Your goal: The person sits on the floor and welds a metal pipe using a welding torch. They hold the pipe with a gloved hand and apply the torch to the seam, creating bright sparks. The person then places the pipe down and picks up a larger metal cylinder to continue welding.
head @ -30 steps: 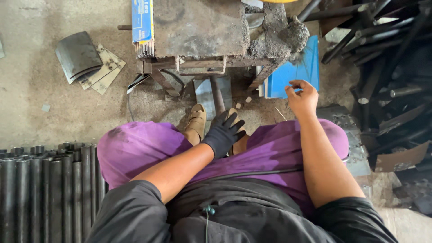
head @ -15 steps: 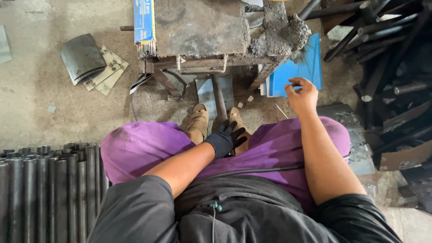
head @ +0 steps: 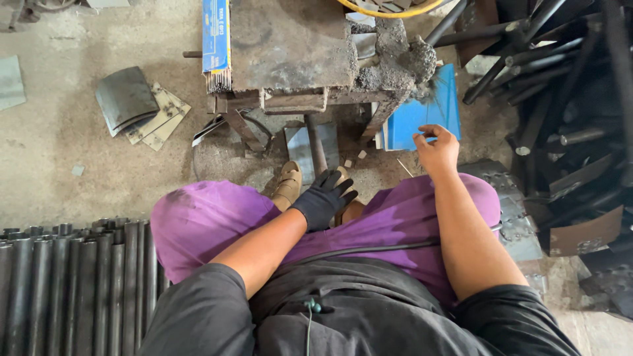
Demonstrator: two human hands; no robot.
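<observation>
— Where, the bare right hand [head: 436, 150]?

— Out beyond the right knee of the purple trousers [head: 211, 224], low over the floor. Fingers [head: 422, 135] curled in, thumb and forefinger drawn close together. Cannot tell whether anything small is pinched between them.

— And nearest to those fingertips?

— Flat blue sheet [head: 415, 115], leaning at the foot of the rough, crusted metal bench [head: 290, 46]. Just ahead of the fingers and a touch to the left, near but apparently not touching. Long side running away from the body, up towards the bench.

— Anything else close by?

— Thin pale rod [head: 404, 167] on the concrete, just left of the wrist, lying slantwise. Too small to say more.

— The left hand [head: 323, 198]?

— In a black glove, fingers spread loosely, gripping nothing. Resting between the knees, beside the tan shoes [head: 288, 186].

— Ahead of the glove?

— Dark round metal bar [head: 316, 142], long axis pointing straight away from the body and in under the bench. Near the gloved fingertips, apart from them.

— So, nearer to the blue sheet?

— Right hand, clearly. Glove well apart from it, closer to the bar. Row of dark steel pipes [head: 66, 283] far off on the left, out of either hand's way.
</observation>
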